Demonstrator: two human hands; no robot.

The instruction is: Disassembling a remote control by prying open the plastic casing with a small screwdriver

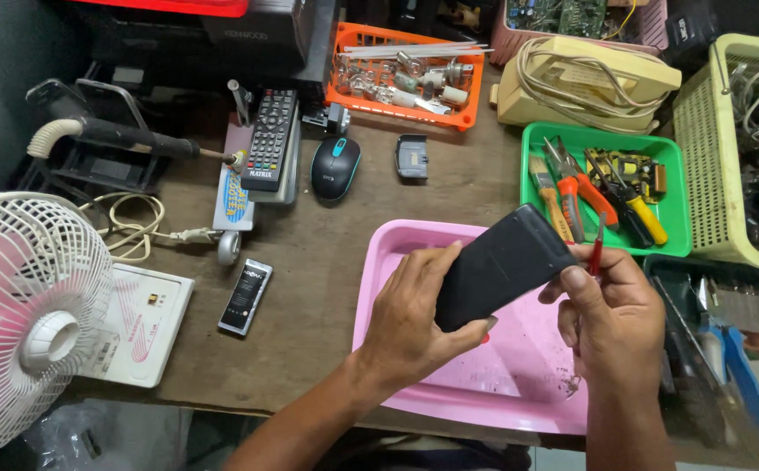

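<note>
Both hands (pixel 519 314) hold black case (pixel 502 264) over pink tray (pixel 388 262) (baskets crowd right)

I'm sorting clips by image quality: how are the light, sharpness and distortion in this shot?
Head view: even, soft light with only faint shadows under the hands; the left hand, right hand and the black device they hold are sharp; mild glare on the pink tray; the white fan at the left edge bulges from wide-angle distortion; the top corners fall dark.

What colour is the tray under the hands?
Pink tray, clearest in the head view.
</note>
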